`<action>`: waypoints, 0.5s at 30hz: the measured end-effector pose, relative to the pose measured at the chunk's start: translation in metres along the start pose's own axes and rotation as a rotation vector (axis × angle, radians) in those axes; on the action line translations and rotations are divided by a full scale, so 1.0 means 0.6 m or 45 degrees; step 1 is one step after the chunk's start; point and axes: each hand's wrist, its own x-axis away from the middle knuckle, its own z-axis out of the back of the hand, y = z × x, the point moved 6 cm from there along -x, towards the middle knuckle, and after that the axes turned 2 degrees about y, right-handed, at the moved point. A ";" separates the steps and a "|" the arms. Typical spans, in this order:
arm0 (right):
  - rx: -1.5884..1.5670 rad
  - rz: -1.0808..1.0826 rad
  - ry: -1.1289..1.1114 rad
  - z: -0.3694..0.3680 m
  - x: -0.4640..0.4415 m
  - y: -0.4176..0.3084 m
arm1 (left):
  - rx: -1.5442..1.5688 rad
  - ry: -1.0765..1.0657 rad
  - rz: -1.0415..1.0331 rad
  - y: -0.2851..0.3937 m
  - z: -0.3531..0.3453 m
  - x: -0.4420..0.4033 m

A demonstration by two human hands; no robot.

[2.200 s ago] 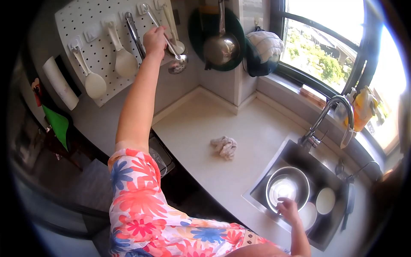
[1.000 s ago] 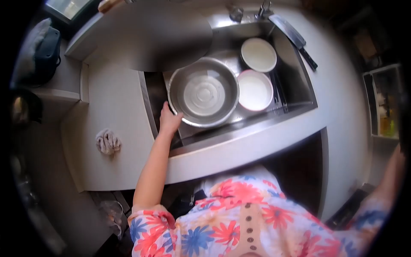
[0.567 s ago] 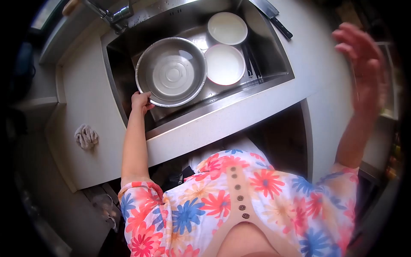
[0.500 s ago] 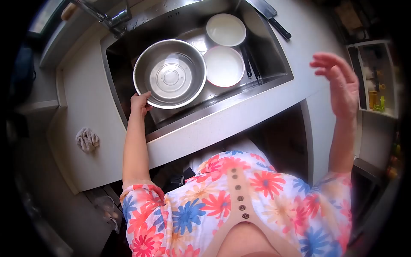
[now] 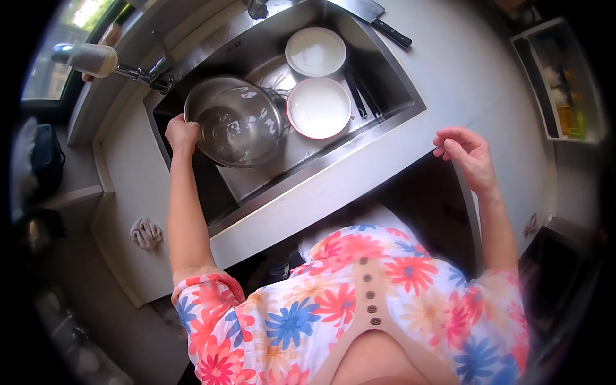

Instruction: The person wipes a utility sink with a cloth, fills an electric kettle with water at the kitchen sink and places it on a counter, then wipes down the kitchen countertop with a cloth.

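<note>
My left hand [image 5: 182,134] is closed on the left rim of a large metal bowl [image 5: 234,122] in the sink. The bowl is tilted, with moving water in it spilling at its right side. Touching or close beside it on the right is a white bowl with a pink rim [image 5: 319,108], and above that stands another white bowl [image 5: 316,51]; each holds liquid. My right hand [image 5: 467,153] is over the front edge of the counter, its fingers apart and loosely curled, with nothing in them.
The metal sink [image 5: 333,145] is set in a pale counter [image 5: 449,83]. A cleaver [image 5: 391,32] lies behind its right corner. A faucet [image 5: 144,74] stands at the back left. A crumpled cloth [image 5: 146,233] rests on the left counter. An open container [image 5: 558,83] is at the right.
The metal bowl has gone from level to tilted, and its water is now pouring. My left hand has risen with its rim. My right hand has moved left and lower.
</note>
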 end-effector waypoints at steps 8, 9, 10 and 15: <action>0.013 -0.096 -0.085 0.020 -0.015 0.024 | -0.567 0.036 -0.518 0.180 0.001 0.052; 0.009 -0.113 -0.102 0.017 -0.019 0.024 | -0.660 0.077 -0.715 0.193 -0.010 0.059; 0.015 -0.100 -0.127 0.013 -0.023 0.021 | -0.692 0.086 -0.779 0.204 -0.010 0.066; 0.024 -0.018 -0.263 0.008 -0.047 0.017 | -0.879 0.095 -0.938 0.251 0.022 0.094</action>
